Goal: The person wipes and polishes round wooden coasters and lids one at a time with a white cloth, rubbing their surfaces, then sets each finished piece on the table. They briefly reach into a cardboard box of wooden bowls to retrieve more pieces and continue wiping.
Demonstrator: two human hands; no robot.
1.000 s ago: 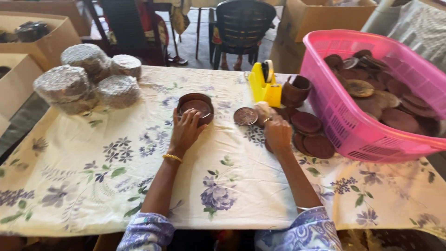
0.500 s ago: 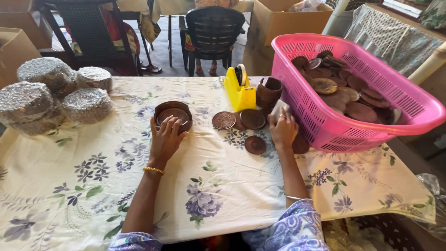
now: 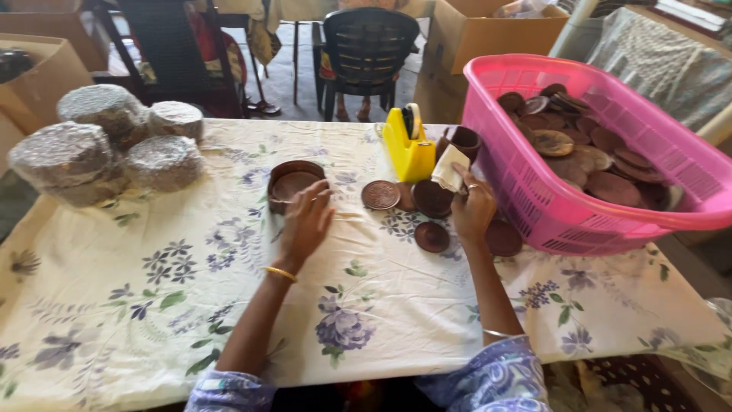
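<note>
Your right hand [image 3: 473,210] has lifted, now pinching a white cloth [image 3: 450,168]; your left hand [image 3: 305,225] rests open against the brown bowl [image 3: 293,183], which could tip if nudged

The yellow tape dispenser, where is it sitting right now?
In the head view, the yellow tape dispenser stands at the table's far edge, right of centre, just left of the pink basket and beyond the right hand.

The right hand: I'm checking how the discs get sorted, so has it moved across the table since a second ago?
Cannot tell: the camera itself shifted. The right hand stays on the brown discs just below the yellow tape dispenser, beside the pink basket.
</note>
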